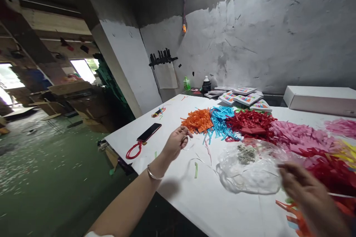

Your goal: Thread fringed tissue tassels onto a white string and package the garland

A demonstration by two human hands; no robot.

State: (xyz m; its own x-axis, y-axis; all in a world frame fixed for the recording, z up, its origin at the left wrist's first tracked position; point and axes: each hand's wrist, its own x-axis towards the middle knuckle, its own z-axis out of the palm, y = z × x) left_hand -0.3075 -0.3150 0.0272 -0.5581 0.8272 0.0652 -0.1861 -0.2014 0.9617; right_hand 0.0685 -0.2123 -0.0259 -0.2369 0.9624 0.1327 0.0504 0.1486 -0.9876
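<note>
My left hand [177, 143] is raised over the white table, thumb and fingers pinched together on a thin pale string [204, 162]. The string trails down toward a clear plastic bag [250, 177], which lies crumpled on the table with a greyish-green bundle [246, 154] in or on it. My right hand [306, 189] is at the right, near the bag's edge and above orange paper strips [292, 213]. It is smeared by motion, so what its fingers hold, if anything, does not show. Beyond the bag are heaps of orange [198, 120], blue [221, 120] and red [251, 123] shredded paper.
A phone [149, 132] with a red strap lies near the left edge of the white table [178, 200]. Pink strips [303, 135] and yellow strips [346, 153] spread rightward. Stacked printed cards [244, 98], a bottle [187, 83] and a white box [319, 100] stand along the wall.
</note>
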